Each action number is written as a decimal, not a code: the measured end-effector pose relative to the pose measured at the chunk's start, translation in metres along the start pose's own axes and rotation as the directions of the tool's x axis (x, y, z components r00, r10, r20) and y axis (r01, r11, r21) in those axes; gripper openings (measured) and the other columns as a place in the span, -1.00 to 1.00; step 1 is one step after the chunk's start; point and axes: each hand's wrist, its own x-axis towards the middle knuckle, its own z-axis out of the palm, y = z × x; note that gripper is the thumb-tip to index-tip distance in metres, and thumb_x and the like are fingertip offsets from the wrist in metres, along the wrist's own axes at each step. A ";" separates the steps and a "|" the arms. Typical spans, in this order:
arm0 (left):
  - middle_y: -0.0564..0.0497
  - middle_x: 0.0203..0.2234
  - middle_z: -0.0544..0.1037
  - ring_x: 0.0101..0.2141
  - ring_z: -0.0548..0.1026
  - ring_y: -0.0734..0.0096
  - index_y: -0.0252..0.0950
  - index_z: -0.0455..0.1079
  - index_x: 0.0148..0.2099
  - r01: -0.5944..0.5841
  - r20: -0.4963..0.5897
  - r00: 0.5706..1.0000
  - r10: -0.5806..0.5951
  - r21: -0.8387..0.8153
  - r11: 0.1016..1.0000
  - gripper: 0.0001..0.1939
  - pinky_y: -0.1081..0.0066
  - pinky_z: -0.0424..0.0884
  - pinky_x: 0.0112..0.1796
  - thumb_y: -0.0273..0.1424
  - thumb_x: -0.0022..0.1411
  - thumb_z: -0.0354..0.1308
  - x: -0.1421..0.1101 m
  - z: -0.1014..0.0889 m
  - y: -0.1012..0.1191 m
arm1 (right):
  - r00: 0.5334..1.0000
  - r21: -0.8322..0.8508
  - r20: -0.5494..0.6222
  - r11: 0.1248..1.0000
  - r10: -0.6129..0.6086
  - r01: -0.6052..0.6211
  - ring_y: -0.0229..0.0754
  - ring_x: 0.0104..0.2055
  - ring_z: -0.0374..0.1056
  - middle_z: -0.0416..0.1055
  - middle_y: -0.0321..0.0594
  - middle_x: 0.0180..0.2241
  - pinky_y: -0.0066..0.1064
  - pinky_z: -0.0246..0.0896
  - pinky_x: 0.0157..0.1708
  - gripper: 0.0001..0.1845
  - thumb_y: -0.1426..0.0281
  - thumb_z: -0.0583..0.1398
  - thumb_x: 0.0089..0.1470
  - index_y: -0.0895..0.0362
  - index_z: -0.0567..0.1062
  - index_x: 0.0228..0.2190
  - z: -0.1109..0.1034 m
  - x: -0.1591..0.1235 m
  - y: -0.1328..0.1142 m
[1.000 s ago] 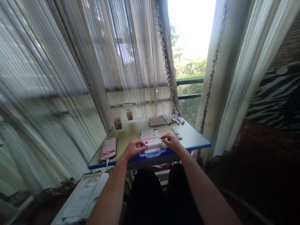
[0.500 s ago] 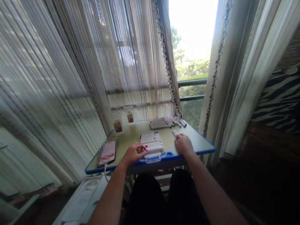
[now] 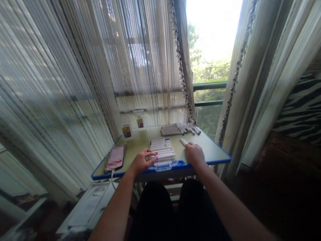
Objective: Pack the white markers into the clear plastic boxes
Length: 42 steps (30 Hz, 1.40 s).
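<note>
Counter [image 3: 214, 151]: your left hand [image 3: 141, 162], curled on boxed markers [image 3: 162, 150], grip unclear; right hand [image 3: 195, 155], empty, beside a loose marker [image 3: 183, 142]; curtains [image 3: 150, 60] behind.

White markers [image 3: 161, 150] with coloured caps lie side by side against a clear plastic case [image 3: 163, 166], 1 loose marker [image 3: 183, 142] angled apart.

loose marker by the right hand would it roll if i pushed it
The loose marker looks slim and round, so it would likely roll if pushed sideways across the smooth tabletop. Its plastic-looking barrel suggests it is light and stiff.
</note>
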 end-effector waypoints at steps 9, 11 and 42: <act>-0.07 -0.20 0.46 -0.12 0.33 0.24 -0.20 0.52 -0.17 -0.084 -0.019 0.996 0.086 0.073 0.994 -0.75 0.24 0.26 -0.04 -0.29 0.17 0.08 -0.007 0.001 0.004 | 0.995 0.120 0.007 0.988 -0.099 0.097 -0.07 -0.20 0.28 0.46 -0.06 -0.18 -0.31 0.07 -0.17 -0.73 0.47 0.06 0.08 0.14 0.55 -0.27 0.002 0.001 0.010; -0.07 -0.23 0.47 -0.14 0.34 0.24 -0.20 0.53 -0.21 -0.066 -0.017 0.998 0.067 0.064 0.996 -0.78 0.25 0.27 -0.05 -0.32 0.15 0.09 -0.008 0.001 0.005 | 0.995 0.159 0.006 0.982 -0.100 0.098 -0.09 -0.20 0.28 0.46 -0.09 -0.17 -0.32 0.06 -0.14 -0.72 0.47 0.06 0.08 0.14 0.55 -0.25 0.006 0.002 0.013; -0.03 -0.34 0.50 -0.34 0.43 0.38 -0.30 0.47 -0.42 0.077 -0.014 0.997 -0.078 -0.064 0.995 -0.87 0.43 0.34 -0.34 -0.33 -0.01 0.22 0.002 0.004 -0.003 | 0.873 0.479 -0.080 0.749 -0.482 0.458 -0.10 -0.12 0.23 0.49 -0.19 -0.20 -0.21 0.14 -0.05 -0.70 0.26 0.05 0.17 0.01 0.57 -0.23 -0.002 -0.014 -0.013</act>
